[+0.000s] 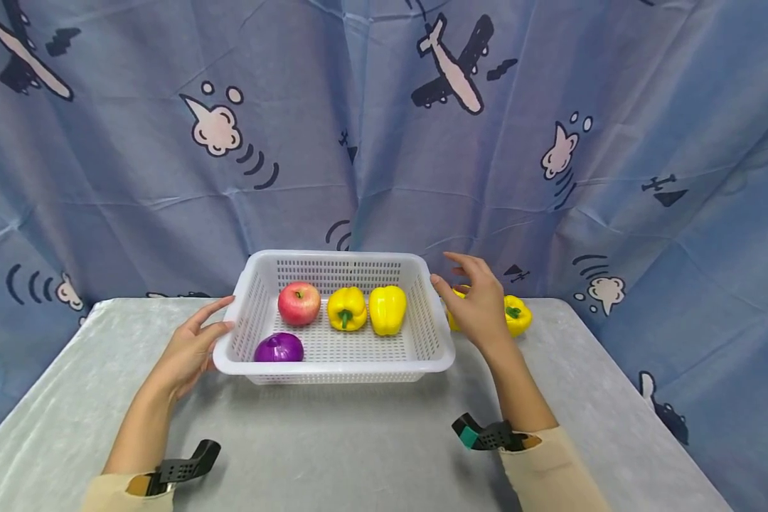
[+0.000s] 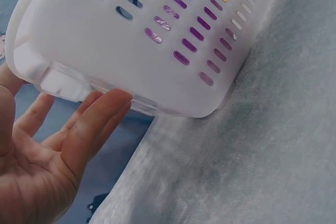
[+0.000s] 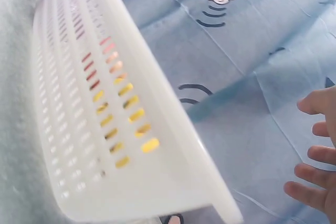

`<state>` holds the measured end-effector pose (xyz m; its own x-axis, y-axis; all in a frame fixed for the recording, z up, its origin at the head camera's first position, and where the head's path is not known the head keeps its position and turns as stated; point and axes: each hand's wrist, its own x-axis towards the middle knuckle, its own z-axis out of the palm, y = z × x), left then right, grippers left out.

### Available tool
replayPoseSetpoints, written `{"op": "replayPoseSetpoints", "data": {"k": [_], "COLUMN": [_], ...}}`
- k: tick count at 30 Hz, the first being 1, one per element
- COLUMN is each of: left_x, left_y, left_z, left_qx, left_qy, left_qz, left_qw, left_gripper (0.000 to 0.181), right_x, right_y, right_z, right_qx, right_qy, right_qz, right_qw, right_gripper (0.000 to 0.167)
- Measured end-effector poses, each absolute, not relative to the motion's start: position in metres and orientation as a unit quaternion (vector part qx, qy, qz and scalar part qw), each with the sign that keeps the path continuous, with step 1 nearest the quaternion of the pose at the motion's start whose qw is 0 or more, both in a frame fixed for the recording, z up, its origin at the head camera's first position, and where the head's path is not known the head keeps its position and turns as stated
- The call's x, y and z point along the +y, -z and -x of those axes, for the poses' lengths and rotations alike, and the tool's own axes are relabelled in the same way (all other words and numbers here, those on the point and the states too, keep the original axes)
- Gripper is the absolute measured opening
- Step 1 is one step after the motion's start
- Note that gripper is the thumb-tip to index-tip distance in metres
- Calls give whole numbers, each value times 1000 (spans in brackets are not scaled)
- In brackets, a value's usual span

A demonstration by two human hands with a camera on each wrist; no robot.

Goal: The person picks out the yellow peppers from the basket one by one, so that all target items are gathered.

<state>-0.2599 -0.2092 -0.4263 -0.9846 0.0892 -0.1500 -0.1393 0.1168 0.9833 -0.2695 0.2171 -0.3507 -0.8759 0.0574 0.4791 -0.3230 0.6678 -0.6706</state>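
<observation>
A white perforated plastic basket [image 1: 333, 370] stands on the table. Inside it are a red apple [image 1: 299, 304], a purple onion [image 1: 279, 348] and two yellow bell peppers [image 1: 347, 308] side by side. My left hand [image 1: 188, 352] is at the basket's left end, its fingertips touching the rim; in the left wrist view the fingers [image 2: 100, 119] reach along the rim's edge, loosely bent. My right hand [image 1: 476, 302] hovers just off the right end, fingers spread and holding nothing. Behind it, more yellow bell peppers [image 1: 517, 316] are partly hidden.
The table [image 1: 333, 448] has a pale grey cloth over it. A blue curtain [image 1: 307, 128] printed with airplanes hangs directly behind the table's far edge and around its sides. Each wrist wears a dark camera mount [image 1: 188, 464].
</observation>
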Motion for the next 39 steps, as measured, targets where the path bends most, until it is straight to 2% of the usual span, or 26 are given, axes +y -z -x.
{"op": "replayPoseSetpoints", "data": {"k": [14,27,39], "left_x": [-210,-209,-208], "left_y": [427,426,426], "left_z": [260,260,262], "left_qx": [743,743,746], "left_qy": [-664,-664,-660], "left_qz": [14,11,21], "left_qw": [85,87,86], "left_gripper": [64,63,63], "right_x": [178,156,149], "right_y": [350,363,385], "right_z": [294,316,328], "right_qx": [-916,-937,-954], "right_qy": [-345,-320,-278], "right_qz": [-121,-94,-78], "right_qw": [164,99,83], "right_gripper": [49,53,53]}}
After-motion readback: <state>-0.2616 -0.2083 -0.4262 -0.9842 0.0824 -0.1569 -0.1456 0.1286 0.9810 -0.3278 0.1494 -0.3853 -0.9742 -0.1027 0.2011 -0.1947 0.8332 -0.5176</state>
